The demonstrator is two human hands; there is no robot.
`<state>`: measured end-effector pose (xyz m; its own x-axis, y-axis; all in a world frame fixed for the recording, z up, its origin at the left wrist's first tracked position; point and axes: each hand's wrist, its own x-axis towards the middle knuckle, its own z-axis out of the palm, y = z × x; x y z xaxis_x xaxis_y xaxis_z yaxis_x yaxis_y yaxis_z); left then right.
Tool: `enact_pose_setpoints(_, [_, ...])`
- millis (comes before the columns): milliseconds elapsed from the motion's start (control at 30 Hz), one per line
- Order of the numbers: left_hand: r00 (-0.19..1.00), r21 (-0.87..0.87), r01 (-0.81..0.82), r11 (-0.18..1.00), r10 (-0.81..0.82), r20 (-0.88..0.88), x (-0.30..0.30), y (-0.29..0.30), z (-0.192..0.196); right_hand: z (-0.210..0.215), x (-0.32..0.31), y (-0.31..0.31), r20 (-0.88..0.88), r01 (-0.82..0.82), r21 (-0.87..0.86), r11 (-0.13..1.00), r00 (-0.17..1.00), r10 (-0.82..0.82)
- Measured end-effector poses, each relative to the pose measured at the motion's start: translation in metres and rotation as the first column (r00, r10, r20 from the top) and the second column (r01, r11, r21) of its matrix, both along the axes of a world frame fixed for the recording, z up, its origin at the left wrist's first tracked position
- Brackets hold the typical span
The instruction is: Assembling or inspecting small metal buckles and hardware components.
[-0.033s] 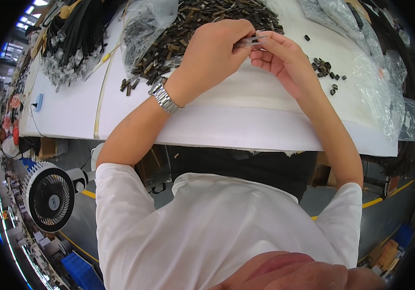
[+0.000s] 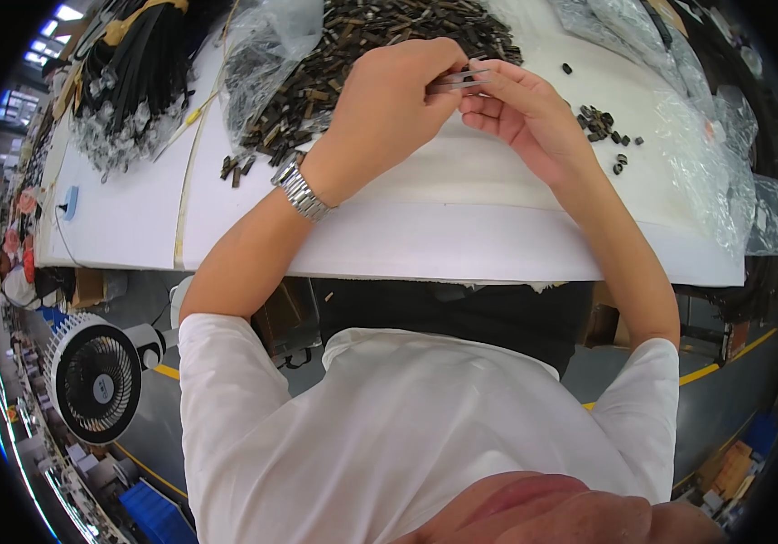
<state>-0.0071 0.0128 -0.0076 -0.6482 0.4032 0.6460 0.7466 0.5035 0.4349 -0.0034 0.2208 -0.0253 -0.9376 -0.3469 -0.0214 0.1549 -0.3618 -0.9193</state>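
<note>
My left hand (image 2: 389, 104), with a metal watch (image 2: 301, 190) on its wrist, is closed around thin metal tweezers (image 2: 463, 84). The tweezers' tips point right, into the fingers of my right hand (image 2: 534, 118). That hand is half curled, with thumb and forefinger pinched at the tips; a tiny dark piece seems to be there, too small to name. Behind my left hand spreads a large heap of small dark brown and black pieces (image 2: 294, 113). Right of my right hand lies a small group of little black pieces (image 2: 597, 122).
Clear plastic bags lie beside the heap (image 2: 266, 68) and along the table's right side (image 2: 706, 172). Black straps with clear-wrapped ends (image 2: 130, 100) lie at far left. The white tabletop (image 2: 461, 236) ends before my body. A fan (image 2: 97, 379) stands at lower left.
The view has tilted very slightly, so the table things sit a little further left. Both hands keep the same pose around the tweezers.
</note>
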Motion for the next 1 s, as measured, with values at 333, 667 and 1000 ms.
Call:
enact_pose_setpoints(333, [0.984,-0.175,-0.037,0.984,0.005,-0.178,0.001,-0.001,0.004,-0.001,-0.004,-0.006,0.015,0.030,0.192,0.981,0.999,-0.034])
enact_pose_setpoints(667, [0.968,-0.031,0.059,0.998,-0.049,0.244,-0.013,-0.007,0.005,-0.001,-0.010,0.005,0.092,-0.111,-0.013,0.994,0.989,0.112])
enact_pose_setpoints(1000, [0.635,0.338,0.181,0.924,-0.372,0.677,-0.024,-0.025,0.002,0.023,-0.010,0.009,-0.113,-0.151,0.298,0.943,0.975,0.192])
